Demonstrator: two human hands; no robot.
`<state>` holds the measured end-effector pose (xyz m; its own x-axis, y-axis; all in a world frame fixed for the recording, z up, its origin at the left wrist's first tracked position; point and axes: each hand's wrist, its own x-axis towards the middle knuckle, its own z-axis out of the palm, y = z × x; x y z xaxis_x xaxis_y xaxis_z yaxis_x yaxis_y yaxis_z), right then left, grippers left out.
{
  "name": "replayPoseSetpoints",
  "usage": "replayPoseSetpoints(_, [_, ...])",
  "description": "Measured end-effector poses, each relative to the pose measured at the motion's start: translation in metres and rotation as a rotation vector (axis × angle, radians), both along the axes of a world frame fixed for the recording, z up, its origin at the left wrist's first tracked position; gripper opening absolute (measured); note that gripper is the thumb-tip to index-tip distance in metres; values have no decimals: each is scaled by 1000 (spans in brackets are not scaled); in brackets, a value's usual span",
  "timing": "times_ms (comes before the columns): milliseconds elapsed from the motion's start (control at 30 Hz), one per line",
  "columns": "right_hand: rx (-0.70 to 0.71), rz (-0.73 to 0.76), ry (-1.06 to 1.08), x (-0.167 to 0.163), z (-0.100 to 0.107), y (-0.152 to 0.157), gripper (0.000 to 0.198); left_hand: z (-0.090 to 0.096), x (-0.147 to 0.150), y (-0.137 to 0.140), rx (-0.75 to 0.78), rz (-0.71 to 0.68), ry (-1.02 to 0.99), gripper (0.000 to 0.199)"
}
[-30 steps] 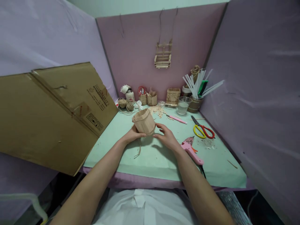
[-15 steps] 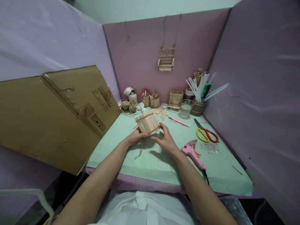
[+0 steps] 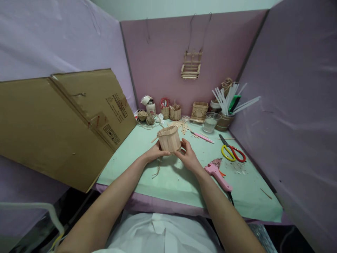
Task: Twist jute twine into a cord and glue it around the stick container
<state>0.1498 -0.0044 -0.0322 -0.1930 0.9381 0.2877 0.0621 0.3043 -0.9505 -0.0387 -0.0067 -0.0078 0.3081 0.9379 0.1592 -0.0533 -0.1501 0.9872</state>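
Observation:
A small basket made of upright wooden sticks [image 3: 169, 139], with twine around its rim and base, is held a little above the green tabletop. My left hand [image 3: 156, 153] grips its lower left side, thumb along the bottom edge. On the lower right, my right hand [image 3: 188, 154] has its thumb and fingers against the base. The basket stands nearly upright, its opening partly visible. Loose twine ends [image 3: 157, 169] lie below my left hand. Just right of my right forearm rests a pink glue gun [image 3: 218, 175].
Scissors [image 3: 232, 151] and a pink craft knife [image 3: 202, 137] lie to the right. Along the back stand a cup of water [image 3: 210, 123], a pot of glue sticks [image 3: 224, 121], stick holders [image 3: 175, 113] and twine balls [image 3: 142, 116]. A cardboard sheet [image 3: 65, 130] leans at left.
The basket has been turned from tilted to nearly upright, so its opening shows. My right hand has closed in and now holds its right side too.

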Motion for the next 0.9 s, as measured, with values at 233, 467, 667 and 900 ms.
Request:
replayPoseSetpoints(233, [-70,29,39,0,5,-2,79,-2,0,0,-24,-47,-100,78])
replayPoseSetpoints(467, [-184,6,130,1,4,4,77,-14,-2,10,-231,-22,-289,67])
replayPoseSetpoints(667, [-185,41,164,3,10,1,72,-4,-3,4,-202,-66,-294,73])
replayPoseSetpoints(900, [-167,28,181,0,13,-3,78,-1,-1,-1,-246,-25,-298,67])
